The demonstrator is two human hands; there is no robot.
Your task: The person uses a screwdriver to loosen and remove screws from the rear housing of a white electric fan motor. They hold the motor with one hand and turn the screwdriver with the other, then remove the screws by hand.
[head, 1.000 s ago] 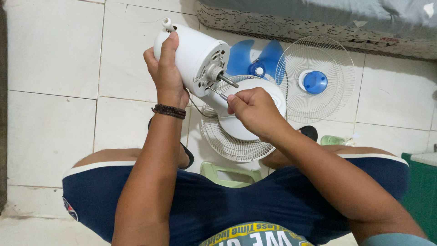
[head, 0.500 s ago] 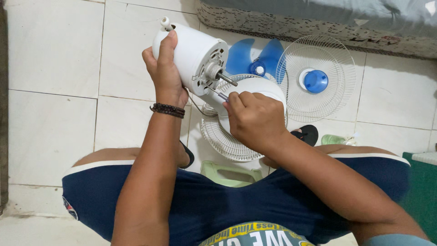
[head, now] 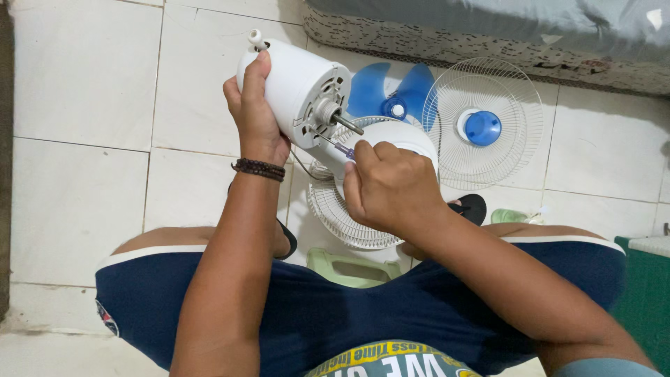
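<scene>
The white fan motor housing (head: 293,87) is gripped above the tiled floor (head: 77,126) by the left hand (head: 252,115), its shaft slanting down-right toward the nearer right hand (head: 387,185), which is clenched on a screwdriver (head: 333,144) aimed up-left at its face.

White tiled floor (head: 84,139); fan grille (head: 513,157); blue blade (head: 370,91)

Blue fan blade (head: 391,94), round wire grille (head: 488,126), green stool (head: 349,269).

Home: tiled floor (head: 84,139), mattress (head: 488,28)
</scene>
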